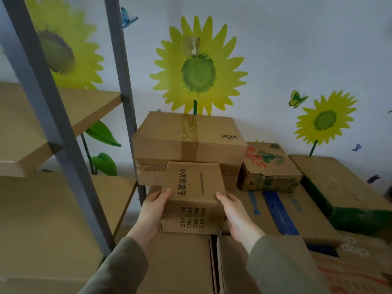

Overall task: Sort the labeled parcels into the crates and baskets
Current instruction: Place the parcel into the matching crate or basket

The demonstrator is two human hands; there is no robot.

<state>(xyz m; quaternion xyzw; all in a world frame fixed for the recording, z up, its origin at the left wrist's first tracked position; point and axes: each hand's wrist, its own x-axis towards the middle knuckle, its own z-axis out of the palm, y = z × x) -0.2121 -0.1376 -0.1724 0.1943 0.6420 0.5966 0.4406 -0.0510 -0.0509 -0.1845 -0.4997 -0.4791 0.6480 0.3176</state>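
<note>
Left hand point(152, 211) and right hand point(237, 213), equally near, grip opposite side edges of the small printed parcel point(195, 198), held between them just in front of the taped carton point(186, 139), printed face up, lettering running away from the person.

A storeroom is being shown. Piles of cardboard boxes point(188, 136) are being kept against the wall point(286, 49). A grey rack point(62, 149) with wooden boards is being used beside them. The wall is being brightened by big sunflower pictures point(198, 71).
</note>
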